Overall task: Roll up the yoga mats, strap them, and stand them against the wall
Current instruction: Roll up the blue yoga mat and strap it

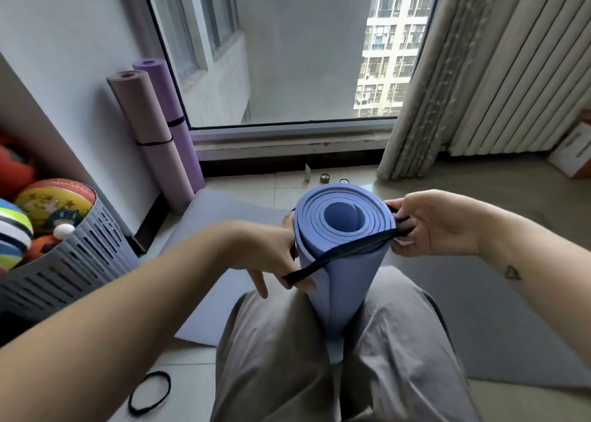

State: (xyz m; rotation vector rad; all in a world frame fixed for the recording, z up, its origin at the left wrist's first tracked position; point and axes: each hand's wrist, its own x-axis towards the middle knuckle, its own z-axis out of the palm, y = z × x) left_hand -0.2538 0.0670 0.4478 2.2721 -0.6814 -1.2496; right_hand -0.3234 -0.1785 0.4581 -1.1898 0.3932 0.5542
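A rolled blue yoga mat (339,281) stands upright between my knees, its spiral end facing me. A black elastic strap (347,251) stretches across its upper part. My left hand (271,255) pinches the strap's lower left end against the roll. My right hand (428,223) grips the strap's other end at the roll's right side. Two strapped rolls, a pinkish mat (150,133) and a purple mat (179,121), lean against the wall by the window. A grey mat (204,217) lies flat on the floor under me.
A grey slotted basket (70,261) full of balls stands at the left. A second black strap loop (150,393) lies on the tiles by my left leg. Curtains (463,79) hang at the right; small objects (324,178) sit below the window sill.
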